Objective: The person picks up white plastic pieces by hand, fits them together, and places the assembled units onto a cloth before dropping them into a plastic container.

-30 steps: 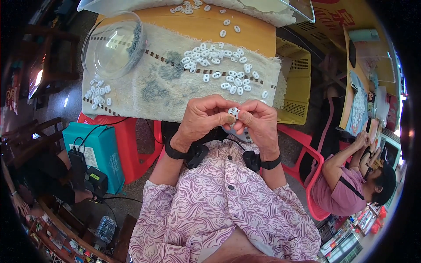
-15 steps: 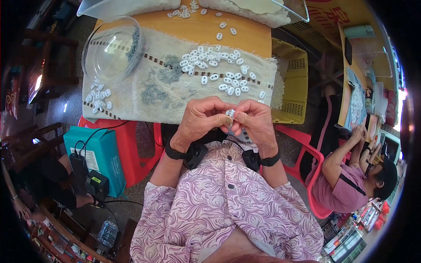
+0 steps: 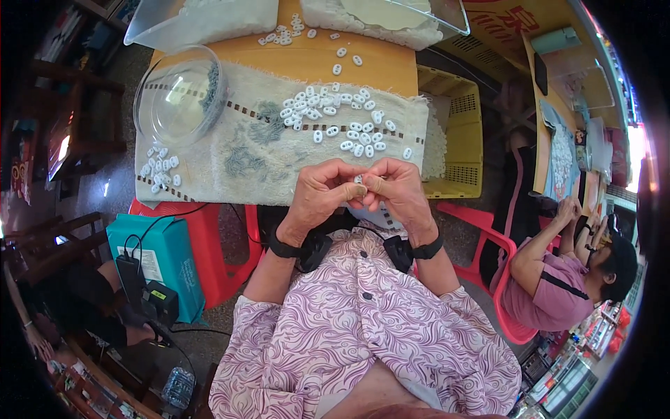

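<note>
My left hand (image 3: 323, 197) and my right hand (image 3: 396, 193) meet at the near edge of the towel-covered table. Between their thumbs and fingertips they pinch a small white plastic piece (image 3: 359, 179), mostly covered by the fingers. Beyond them on the towel lies a loose group of white oval two-holed pieces (image 3: 310, 103), with more (image 3: 363, 137) closer to my right hand. Two patches of tiny grey pins (image 3: 244, 160) are spread left of my hands. Another small heap of white pieces (image 3: 159, 167) sits at the towel's left end.
A clear round tub (image 3: 148, 115) holding some grey bits stands at the far left. Clear bins (image 3: 209, 24) line the table's back. A yellow crate (image 3: 460, 157) is at the right, and a teal package (image 3: 157, 258) on a red stool at the left. Another person (image 3: 551, 286) sits at right.
The view has shifted slightly, so the table sits a little lower and the towel's right end further left. Both hands keep the same pinch on the white piece.
</note>
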`<state>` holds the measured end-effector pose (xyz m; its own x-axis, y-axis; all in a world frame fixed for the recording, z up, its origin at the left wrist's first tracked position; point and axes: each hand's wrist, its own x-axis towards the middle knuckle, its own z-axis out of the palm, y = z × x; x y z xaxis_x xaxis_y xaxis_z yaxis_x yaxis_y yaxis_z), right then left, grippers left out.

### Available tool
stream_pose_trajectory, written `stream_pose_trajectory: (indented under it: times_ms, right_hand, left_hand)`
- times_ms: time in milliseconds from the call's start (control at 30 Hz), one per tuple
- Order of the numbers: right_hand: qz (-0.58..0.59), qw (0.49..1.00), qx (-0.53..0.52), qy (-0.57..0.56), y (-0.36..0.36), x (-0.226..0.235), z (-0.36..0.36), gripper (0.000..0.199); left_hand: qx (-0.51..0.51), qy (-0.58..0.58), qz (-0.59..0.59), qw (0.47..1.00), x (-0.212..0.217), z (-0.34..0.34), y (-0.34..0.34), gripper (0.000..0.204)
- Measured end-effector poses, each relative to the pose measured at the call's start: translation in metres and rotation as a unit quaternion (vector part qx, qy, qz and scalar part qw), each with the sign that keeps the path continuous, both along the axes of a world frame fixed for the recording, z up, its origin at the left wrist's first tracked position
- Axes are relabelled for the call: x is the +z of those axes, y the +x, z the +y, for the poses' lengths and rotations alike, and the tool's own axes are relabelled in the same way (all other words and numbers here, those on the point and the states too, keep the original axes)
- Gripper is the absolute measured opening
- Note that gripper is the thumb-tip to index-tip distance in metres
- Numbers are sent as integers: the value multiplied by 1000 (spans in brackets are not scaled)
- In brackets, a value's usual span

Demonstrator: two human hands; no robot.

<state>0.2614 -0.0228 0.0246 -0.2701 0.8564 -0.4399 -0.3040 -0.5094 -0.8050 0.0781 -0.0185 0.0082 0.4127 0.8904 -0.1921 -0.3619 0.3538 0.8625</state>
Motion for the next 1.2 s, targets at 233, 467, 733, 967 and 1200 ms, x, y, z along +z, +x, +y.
stream_pose_trajectory:
  times_ms: [233, 467, 733, 967, 1200]
  right_hand:
    - [48, 999, -17, 16, 0, 9, 0, 15]
    - [50, 997, -9, 54, -3, 17, 0, 18]
    - [5, 999, -6, 51, 0, 12, -7, 17]
    - [-12, 999, -24, 42, 9, 4, -4, 17]
    - [-15, 998, -48, 43, 10, 10, -1, 16]
  left_hand:
    - [24, 33, -19, 999, 10, 1, 4, 23]
    - [50, 74, -6, 996, 12, -1, 3, 24]
    - [59, -31, 18, 998, 22, 8, -6, 22]
    - [172, 37, 134, 975, 69, 93, -43, 21]
    - [319, 184, 80, 926, 111, 224, -93, 22]
